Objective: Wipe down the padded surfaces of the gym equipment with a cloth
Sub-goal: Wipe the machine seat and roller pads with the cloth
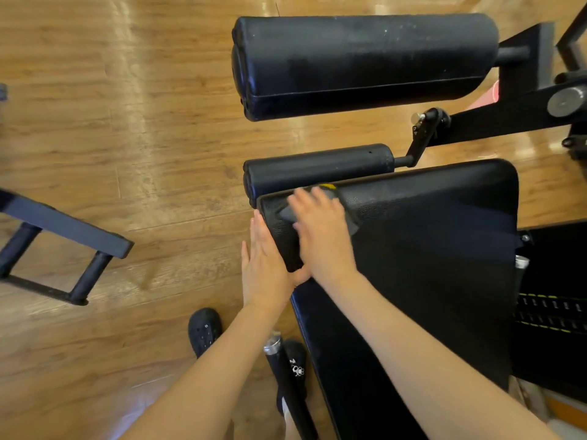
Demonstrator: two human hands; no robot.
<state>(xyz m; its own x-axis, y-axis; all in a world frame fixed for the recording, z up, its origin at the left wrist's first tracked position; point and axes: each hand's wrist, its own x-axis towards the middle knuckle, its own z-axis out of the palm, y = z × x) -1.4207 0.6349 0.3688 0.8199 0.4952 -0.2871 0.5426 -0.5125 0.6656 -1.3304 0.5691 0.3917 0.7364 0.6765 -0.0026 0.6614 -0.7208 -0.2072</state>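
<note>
— Fingers (305, 198) on my right hand (320, 230) are spread flat and straight, pressing the cloth (351, 217) onto the seat pad (428, 236).

— Where on the pad, exactly?

— Near its front left corner, close to the edge that faces the small roller (317, 168). I can see grey cloth poking out on both sides of the hand, plus a bit of yellow at the far edge. Most of it is covered by my palm.

— And your left hand?

— My left hand (262, 271) lies flat against the pad's left side, fingers straight and together, pointing away from me. Its thumb tucks in under the right wrist, at the pad's near corner. It holds nothing.

— What sits beyond the pad?

— Small roller just past the front edge, and the big roller (365, 63) farther out, apart from it. Both are black and padded, on a black frame (495, 122) running off to the right. The big one shows pale specks on its top.

— Anything lower down?

— Wooden floor (127, 138) everywhere, glossy. My two black shoes (205, 328) stand by the pad's left side, and a black handle (287, 382) with a silver tip crosses over the nearer one. Off to the left lies another black metal frame, separate from this machine.
</note>
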